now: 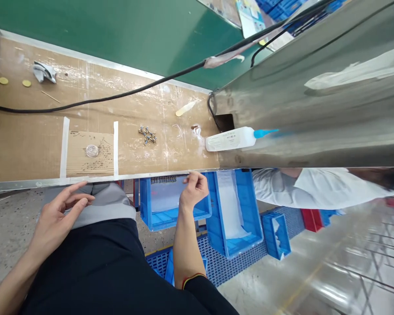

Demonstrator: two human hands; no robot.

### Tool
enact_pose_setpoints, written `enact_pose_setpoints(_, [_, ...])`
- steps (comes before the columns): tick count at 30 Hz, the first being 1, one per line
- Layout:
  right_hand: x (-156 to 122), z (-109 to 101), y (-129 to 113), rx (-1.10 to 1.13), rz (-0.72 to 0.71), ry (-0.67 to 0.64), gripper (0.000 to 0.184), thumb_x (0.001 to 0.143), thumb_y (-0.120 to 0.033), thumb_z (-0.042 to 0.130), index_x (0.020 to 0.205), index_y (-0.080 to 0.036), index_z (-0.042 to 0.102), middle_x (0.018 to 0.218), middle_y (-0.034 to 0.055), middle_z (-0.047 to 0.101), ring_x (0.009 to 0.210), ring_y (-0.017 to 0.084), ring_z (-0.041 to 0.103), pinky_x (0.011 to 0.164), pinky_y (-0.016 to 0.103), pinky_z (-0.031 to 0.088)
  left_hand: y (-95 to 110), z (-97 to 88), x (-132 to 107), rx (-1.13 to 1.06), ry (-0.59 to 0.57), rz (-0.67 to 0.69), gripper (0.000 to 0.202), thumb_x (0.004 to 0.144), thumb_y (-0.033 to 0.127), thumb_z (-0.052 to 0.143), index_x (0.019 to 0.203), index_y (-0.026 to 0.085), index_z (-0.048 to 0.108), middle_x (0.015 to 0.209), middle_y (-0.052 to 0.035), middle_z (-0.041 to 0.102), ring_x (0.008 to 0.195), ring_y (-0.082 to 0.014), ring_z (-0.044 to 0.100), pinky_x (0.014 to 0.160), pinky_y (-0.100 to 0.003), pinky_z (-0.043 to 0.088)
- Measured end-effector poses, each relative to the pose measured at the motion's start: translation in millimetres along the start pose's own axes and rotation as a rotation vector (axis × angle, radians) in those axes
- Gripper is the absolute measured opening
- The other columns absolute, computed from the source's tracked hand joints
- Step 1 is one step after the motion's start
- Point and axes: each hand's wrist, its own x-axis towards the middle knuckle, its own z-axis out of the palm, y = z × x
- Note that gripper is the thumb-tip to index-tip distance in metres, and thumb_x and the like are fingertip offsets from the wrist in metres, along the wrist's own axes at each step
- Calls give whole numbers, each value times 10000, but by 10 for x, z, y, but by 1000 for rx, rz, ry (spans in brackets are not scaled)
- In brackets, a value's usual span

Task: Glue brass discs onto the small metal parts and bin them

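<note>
My left hand (61, 214) hovers over my lap by the bench's front edge, its fingers stretched out and holding nothing. Above the blue bin right of my lap is my right hand (194, 189), fingers curled together; whatever they may hold is hidden. On the bench, nearest my left hand, a small clear round dish (92, 151) sits on a cardboard square (75, 164) speckled with dark bits. Between the hands' positions lies a cluster of small brass-and-blue metal parts (147, 135). A white bottle (230, 139) with a blue nozzle rests farther right.
A black cable (118, 95) crosses the cardboard-covered bench (19, 144). A wooden stick (185, 109), crumpled wrapper (44, 72) and yellow discs (26, 83) lie around. Blue bins (231, 253) stand below the edge, one holding rows of small parts. A metal panel (298, 127) and another person (282, 188) are at right.
</note>
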Motion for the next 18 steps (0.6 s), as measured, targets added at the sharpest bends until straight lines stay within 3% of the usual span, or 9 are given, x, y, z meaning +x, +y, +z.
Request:
enact_pose_setpoints(2, [18,188,-466,69,-118,-204,492,1092,-702,673,1134,-235,822,967,41,825,887,222,783,900,355,630,47,-48,-1,8,43,29,628,1053,732,768,1573,380,755,1188,-13,930,1149,-286,898,1058,-360,700])
enact_pose_setpoints(5, [152,568,-1082,86,-331,-525,350,1105,-542,661,1142,-249,850,1155,83,885,1031,249,825,967,376,640,79,-175,-47,-4,160,71,590,1051,703,795,1529,357,795,1149,-19,932,1096,-303,909,1025,-386,722])
enact_pose_setpoints(8, [273,858,-1481,-81,-431,-604,372,1091,-485,583,1056,-231,853,1107,120,896,1020,289,817,997,435,625,0,-380,-160,-63,405,84,545,1049,665,827,1492,348,825,1124,-23,929,1077,-315,907,1068,-445,725])
enact_pose_setpoints(10, [290,923,-1611,-214,-444,-629,399,1050,-505,576,998,-219,850,1025,146,891,971,319,806,963,468,614,-96,-562,-268,-117,610,102,471,1052,601,853,1441,335,849,1084,-23,927,1014,-292,907,1046,-438,730])
enact_pose_setpoints(13, [324,936,-1614,-373,-449,-679,375,933,-543,628,976,-237,843,905,148,864,853,342,782,823,470,574,-229,-950,-420,-173,878,185,359,1046,462,873,1341,258,870,983,-33,920,864,-247,894,940,-408,749])
enact_pose_setpoints(15, [406,993,-1545,-462,-467,-680,309,852,-538,655,945,-292,818,874,147,853,807,367,771,754,489,532,-283,-1308,-478,-168,1014,250,318,1041,400,834,1291,205,863,918,-40,907,809,-236,884,870,-399,752])
enact_pose_setpoints(18, [516,1094,-1481,-586,-552,-708,217,847,-580,675,827,-378,752,829,162,811,712,376,723,686,528,485,-283,-1909,-458,-51,1131,270,311,1097,300,731,1356,163,835,983,-64,907,904,-218,889,893,-370,737])
